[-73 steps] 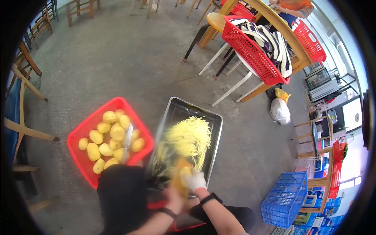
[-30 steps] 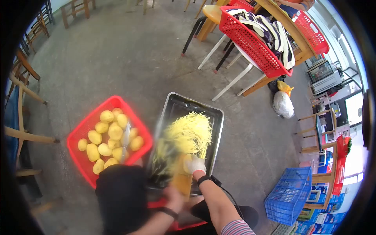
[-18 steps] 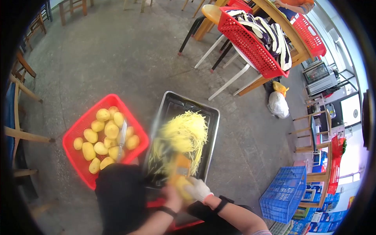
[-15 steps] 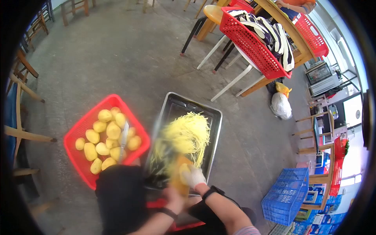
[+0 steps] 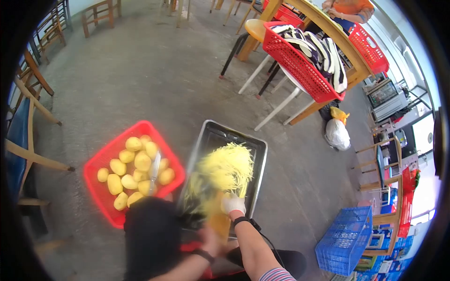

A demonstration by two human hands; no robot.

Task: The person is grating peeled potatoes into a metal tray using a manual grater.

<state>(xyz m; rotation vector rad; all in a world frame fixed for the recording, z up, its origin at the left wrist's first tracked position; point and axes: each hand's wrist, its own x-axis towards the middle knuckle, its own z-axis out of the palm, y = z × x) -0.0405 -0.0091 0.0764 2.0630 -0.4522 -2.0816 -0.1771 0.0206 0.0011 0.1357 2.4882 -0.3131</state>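
My right hand wears a white glove and is closed over the upper part of a yellowish board-like grater; a potato showed under this glove a moment earlier, but now it is hidden. My left hand, bare and blurred, is wrapped round the grater's lower end. The grater slants over the near side of a metal tray. A heap of pale yellow potato shreds lies in the tray. To the left, a red basket holds several peeled potatoes and a knife.
A red basket of striped eggplants rests on a white-legged stool by a wooden table, where a person in orange sits. Bags lie on the floor. A blue crate stands at the right, chairs at the left.
My gloved right hand has moved up along the grater and now hides the potato. The tray, baskets and table edge appear slightly shifted as the head view has tilted.
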